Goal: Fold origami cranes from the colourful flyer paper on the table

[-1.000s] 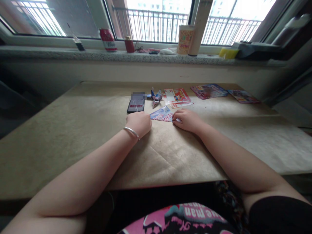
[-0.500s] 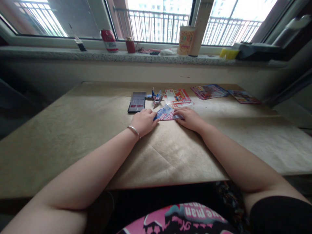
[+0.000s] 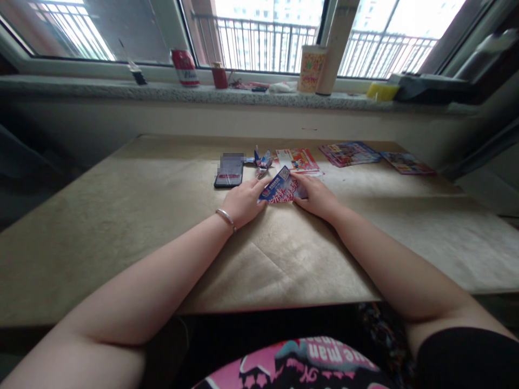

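Between my hands a folded sheet of printed paper (image 3: 280, 188), blue, white and red, is tilted up from the table, its pointed top away from me. My left hand (image 3: 244, 202) grips its left corner, thumb at the near edge and fingers behind. At the right corner my right hand (image 3: 318, 197) pinches it the same way. Just beyond stands a folded paper crane (image 3: 263, 162) in similar blue and red print. A phone (image 3: 229, 172) lies left of the crane, close to my left fingers.
Printed leaflets (image 3: 300, 160) lie behind my right hand, with more flyers (image 3: 351, 152) and another stack (image 3: 408, 162) farther right on the table (image 3: 133, 227). A can (image 3: 185, 68), a red bottle (image 3: 219, 75), a paper cup (image 3: 311, 69) and a yellow object (image 3: 382, 91) stand on the sill.
The folded paper, nearly flat before, has been lifted and tilted toward me, showing its blue printed face. Both hands have closed more tightly around its corners.
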`<state>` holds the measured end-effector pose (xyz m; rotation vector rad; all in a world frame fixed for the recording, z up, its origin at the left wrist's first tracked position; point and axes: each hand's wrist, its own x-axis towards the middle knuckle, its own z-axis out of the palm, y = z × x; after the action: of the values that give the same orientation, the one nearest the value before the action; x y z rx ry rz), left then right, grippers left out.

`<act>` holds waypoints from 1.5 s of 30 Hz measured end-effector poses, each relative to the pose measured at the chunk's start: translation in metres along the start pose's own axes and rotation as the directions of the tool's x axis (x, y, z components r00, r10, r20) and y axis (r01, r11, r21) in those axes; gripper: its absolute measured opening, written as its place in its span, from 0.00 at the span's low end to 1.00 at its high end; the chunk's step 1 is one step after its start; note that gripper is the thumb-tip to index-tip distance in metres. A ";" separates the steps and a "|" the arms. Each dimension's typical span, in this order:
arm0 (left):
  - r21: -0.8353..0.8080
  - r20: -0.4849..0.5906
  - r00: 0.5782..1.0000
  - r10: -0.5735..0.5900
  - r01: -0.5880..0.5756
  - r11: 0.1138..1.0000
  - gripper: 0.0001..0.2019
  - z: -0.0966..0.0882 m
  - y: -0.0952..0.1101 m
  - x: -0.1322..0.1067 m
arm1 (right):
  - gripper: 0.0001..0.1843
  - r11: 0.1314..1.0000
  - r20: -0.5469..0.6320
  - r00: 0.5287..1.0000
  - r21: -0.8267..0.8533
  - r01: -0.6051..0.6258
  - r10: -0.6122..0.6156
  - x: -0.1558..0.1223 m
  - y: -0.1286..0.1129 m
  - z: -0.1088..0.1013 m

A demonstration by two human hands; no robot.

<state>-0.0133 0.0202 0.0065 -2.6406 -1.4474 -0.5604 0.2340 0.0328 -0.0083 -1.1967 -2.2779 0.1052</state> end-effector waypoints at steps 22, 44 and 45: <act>-0.199 -0.147 0.986 0.081 -0.110 0.974 0.12 0.009 -0.012 0.007 | 0.09 0.988 -0.071 0.986 0.029 0.154 -0.152 -0.004 -0.015 -0.014; -0.261 0.058 0.940 0.337 -0.312 0.914 0.16 0.010 -0.011 0.002 | 0.05 0.954 0.065 0.957 0.122 0.273 -0.282 -0.002 -0.007 0.001; -0.257 0.077 0.938 0.337 -0.308 0.916 0.17 0.010 -0.011 0.002 | 0.05 0.955 0.078 0.958 0.135 0.263 -0.274 -0.002 -0.007 0.002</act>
<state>-0.0183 0.0301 -0.0032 -3.0655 -0.9805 -0.5824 0.2290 0.0275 -0.0094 -0.8256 -2.4560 0.2016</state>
